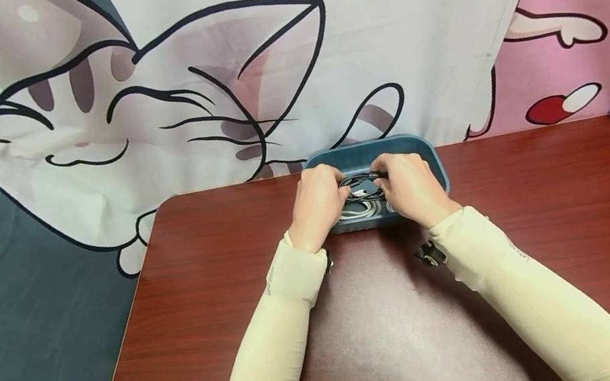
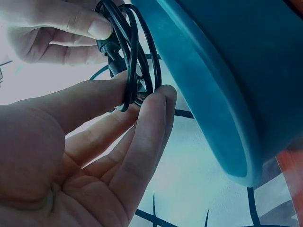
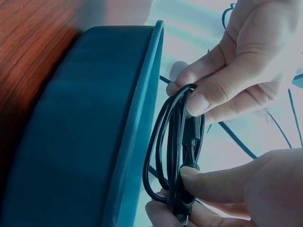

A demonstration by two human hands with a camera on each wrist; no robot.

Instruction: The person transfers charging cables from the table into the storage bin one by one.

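A coiled black cable [image 3: 173, 142] hangs between my two hands, above the blue bin [image 1: 359, 152] in the head view. My left hand [image 1: 319, 201] pinches one end of the loops between thumb and fingers. At the other end my right hand [image 1: 411, 185] grips the coil near its black plug. In the left wrist view the loops of the cable [image 2: 135, 52] pass between the left thumb and fingertips. Below, inside the bin, lies a coiled white cable [image 1: 366, 209], partly covered by the hands.
The bin stands at the far edge of the reddish-brown wooden table [image 1: 224, 286]. Behind it hangs a curtain [image 1: 404, 23] printed with cartoon cats. Long cream sleeves cover both forearms, and a dark wrist camera [image 1: 430, 253] sits under the right wrist.
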